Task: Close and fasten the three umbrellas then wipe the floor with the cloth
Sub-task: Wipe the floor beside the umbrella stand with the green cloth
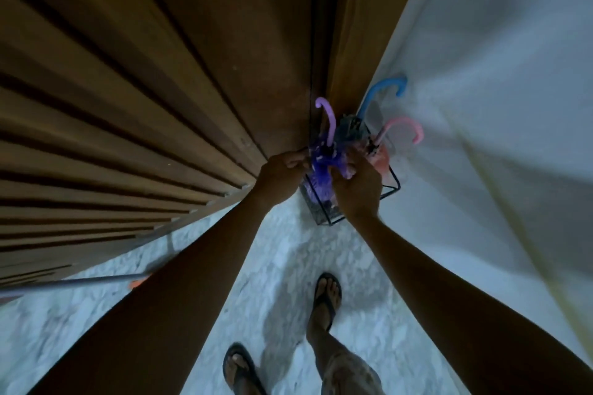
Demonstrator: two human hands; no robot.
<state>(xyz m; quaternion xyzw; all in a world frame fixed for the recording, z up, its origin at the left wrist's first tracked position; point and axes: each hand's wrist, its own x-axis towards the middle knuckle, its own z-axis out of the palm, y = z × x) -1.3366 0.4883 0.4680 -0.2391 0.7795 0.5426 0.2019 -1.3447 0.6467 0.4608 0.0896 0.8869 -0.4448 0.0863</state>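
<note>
Black wire stand (391, 183) held purple umbrella (322, 170), blue umbrella (380, 90), pink umbrella (405, 123). Left hand (282, 176) and right hand (356, 191) gripped purple umbrella, fingers curled.

Left: brown slatted wood panelling (112, 138) with dark grooves. Right: plain white wall (497, 106). Below: pale mottled stone floor (279, 266), dimly lit.

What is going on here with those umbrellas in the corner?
A person is working on the purple umbrella with both hands: the left hand pinches at its side and the right hand grips its folded fabric. It stands in a wire stand on the floor, next to a blue umbrella and a pink umbrella.
</note>
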